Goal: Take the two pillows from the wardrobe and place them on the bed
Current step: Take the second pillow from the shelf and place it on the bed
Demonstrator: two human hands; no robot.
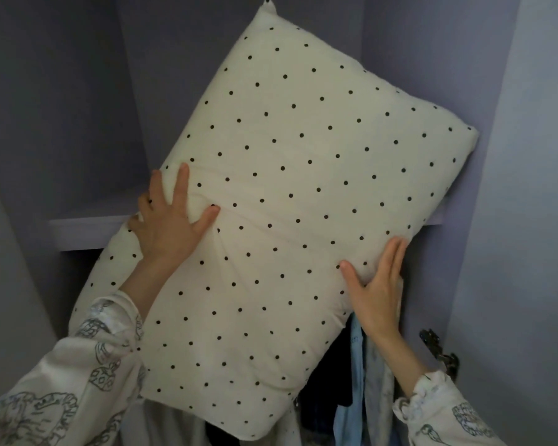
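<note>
Grip: left hand (166, 222) clutching dotted pillow (303, 175), right hand (378, 292) flat against its edge

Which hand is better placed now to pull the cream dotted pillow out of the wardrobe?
Probably the left hand: its fingers curl round the edge of the cream black-dotted fabric pillow and bunch it. The right hand only lies flat against the lower side.

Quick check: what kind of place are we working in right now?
Likely inside a bedroom wardrobe: a shelf, a pillow tilted over it, hanging clothes below, and a door hinge.
</note>
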